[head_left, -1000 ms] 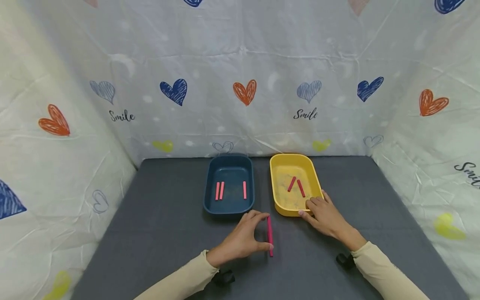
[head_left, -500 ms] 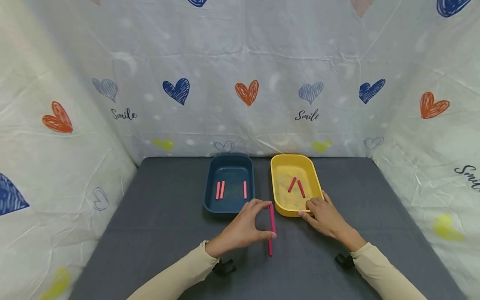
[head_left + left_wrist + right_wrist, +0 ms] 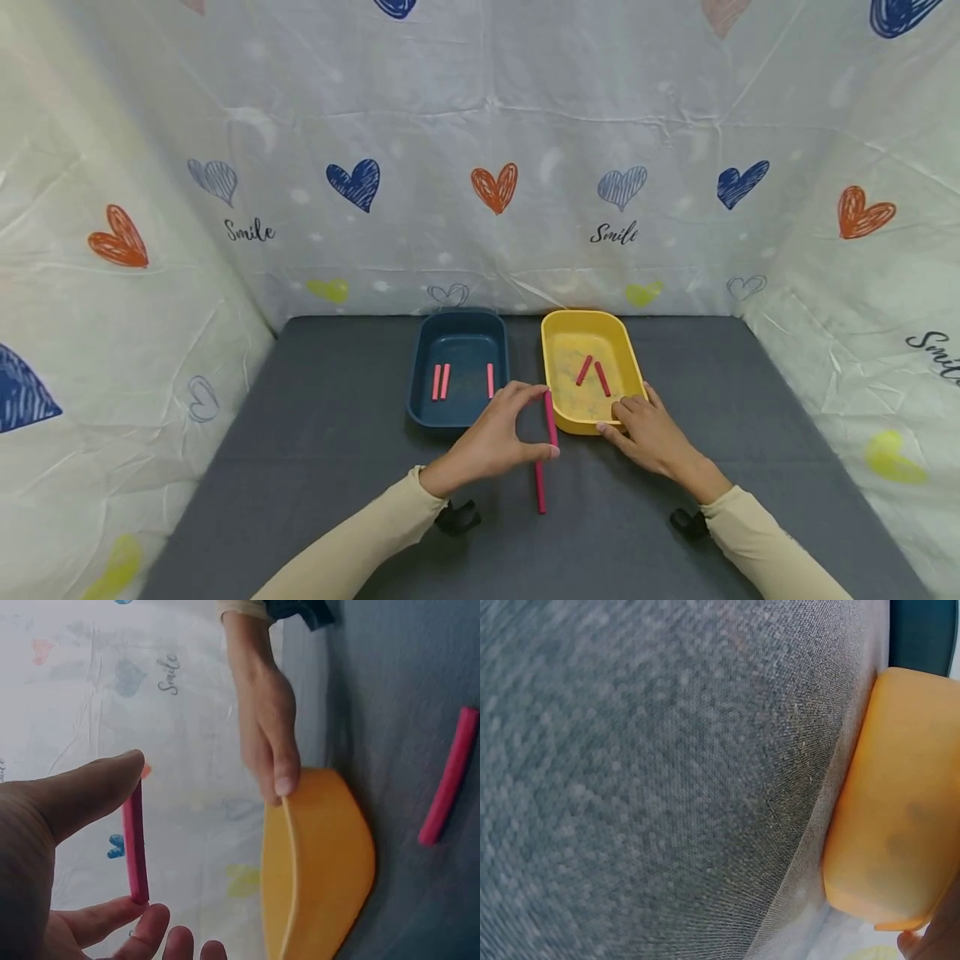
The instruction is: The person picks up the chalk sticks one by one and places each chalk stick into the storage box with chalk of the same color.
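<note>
My left hand [image 3: 491, 437] pinches a dark pink stick [image 3: 551, 418] end to end between thumb and forefinger, above the table just in front of the yellow tray [image 3: 588, 333]. The left wrist view shows this stick [image 3: 135, 844] with the other fingers free of it. A second dark pink stick [image 3: 540, 490] lies on the table below that hand. At the tray's near right corner, my right hand [image 3: 654, 429] grips the rim. Two short red sticks [image 3: 584, 370] lie inside the yellow tray. In the right wrist view only a bit of the right hand [image 3: 937, 937] shows.
A dark blue tray [image 3: 462, 337] stands left of the yellow one and holds three light pink sticks [image 3: 446, 382]. Both trays stand on the grey table [image 3: 337, 400], near its back edge. A white curtain [image 3: 420, 117] with hearts hangs behind and along the sides.
The left hand has lifted its stick off the table and carried it forward, slightly right, toward the yellow tray. This uncovers the second stick on the table. The right hand keeps its hold.
</note>
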`<action>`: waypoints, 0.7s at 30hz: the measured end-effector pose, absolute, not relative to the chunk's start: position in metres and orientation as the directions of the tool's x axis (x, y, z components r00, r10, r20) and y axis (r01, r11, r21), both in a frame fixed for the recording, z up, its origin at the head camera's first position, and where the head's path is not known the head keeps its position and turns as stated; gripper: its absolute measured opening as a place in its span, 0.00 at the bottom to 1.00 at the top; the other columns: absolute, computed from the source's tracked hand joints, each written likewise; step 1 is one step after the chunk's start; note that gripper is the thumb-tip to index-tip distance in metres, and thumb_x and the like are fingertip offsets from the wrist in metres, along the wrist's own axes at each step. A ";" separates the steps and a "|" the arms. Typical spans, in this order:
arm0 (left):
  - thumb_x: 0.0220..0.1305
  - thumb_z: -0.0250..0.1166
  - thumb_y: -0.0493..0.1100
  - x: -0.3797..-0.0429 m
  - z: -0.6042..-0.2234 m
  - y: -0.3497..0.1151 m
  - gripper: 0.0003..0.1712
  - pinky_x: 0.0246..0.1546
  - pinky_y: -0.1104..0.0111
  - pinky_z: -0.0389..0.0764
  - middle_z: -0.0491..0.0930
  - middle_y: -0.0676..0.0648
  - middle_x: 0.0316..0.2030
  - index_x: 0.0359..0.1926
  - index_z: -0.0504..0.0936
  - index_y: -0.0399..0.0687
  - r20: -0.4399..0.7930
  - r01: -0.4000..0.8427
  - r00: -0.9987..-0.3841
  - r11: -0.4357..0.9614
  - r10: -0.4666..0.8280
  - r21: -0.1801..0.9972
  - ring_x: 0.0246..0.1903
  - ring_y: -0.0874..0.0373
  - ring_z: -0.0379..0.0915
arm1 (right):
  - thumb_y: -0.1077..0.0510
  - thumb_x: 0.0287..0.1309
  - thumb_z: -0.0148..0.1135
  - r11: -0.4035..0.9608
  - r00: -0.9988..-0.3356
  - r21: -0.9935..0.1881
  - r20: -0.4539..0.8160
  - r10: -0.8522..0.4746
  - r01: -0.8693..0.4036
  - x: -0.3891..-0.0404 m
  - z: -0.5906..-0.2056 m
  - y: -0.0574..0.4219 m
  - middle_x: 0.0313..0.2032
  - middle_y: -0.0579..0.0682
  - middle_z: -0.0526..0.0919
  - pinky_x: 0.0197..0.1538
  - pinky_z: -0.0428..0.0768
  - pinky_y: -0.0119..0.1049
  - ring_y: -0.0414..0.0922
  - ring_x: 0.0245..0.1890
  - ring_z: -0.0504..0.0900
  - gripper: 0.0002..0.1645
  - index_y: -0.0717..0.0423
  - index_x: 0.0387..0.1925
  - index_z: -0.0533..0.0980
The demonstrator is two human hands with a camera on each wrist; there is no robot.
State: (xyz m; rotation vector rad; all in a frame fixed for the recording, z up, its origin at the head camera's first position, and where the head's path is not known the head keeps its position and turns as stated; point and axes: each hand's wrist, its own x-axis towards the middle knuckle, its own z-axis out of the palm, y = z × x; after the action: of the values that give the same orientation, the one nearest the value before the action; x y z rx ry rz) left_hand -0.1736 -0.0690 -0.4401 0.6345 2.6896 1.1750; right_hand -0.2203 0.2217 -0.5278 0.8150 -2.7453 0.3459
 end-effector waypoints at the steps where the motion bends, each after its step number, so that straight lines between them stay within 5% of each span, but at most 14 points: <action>1: 0.50 0.76 0.57 -0.175 -0.439 -0.068 0.48 0.61 0.52 0.75 0.68 0.50 0.62 0.71 0.66 0.58 0.049 0.326 -0.902 0.605 0.428 0.727 0.61 0.54 0.65 | 0.39 0.66 0.57 0.815 -0.810 -0.152 0.309 -0.498 -0.559 -0.220 -0.528 0.222 0.26 0.41 0.72 0.71 0.56 0.64 0.44 0.33 0.75 0.18 0.45 0.27 0.70; 21: 0.52 0.75 0.55 -0.202 -0.418 -0.049 0.47 0.61 0.54 0.75 0.68 0.48 0.62 0.71 0.65 0.53 0.157 0.400 -0.890 0.568 0.428 0.720 0.61 0.52 0.64 | 0.41 0.65 0.59 0.812 -0.801 -0.146 0.333 -0.498 -0.565 -0.223 -0.532 0.222 0.24 0.41 0.71 0.70 0.57 0.65 0.45 0.31 0.74 0.19 0.47 0.26 0.69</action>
State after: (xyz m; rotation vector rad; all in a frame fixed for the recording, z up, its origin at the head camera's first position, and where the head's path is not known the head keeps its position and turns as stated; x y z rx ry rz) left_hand -0.2018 -0.0489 -0.4183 0.7259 2.7505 1.2488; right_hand -0.2227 0.2217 -0.5317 0.8152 -2.7176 0.3462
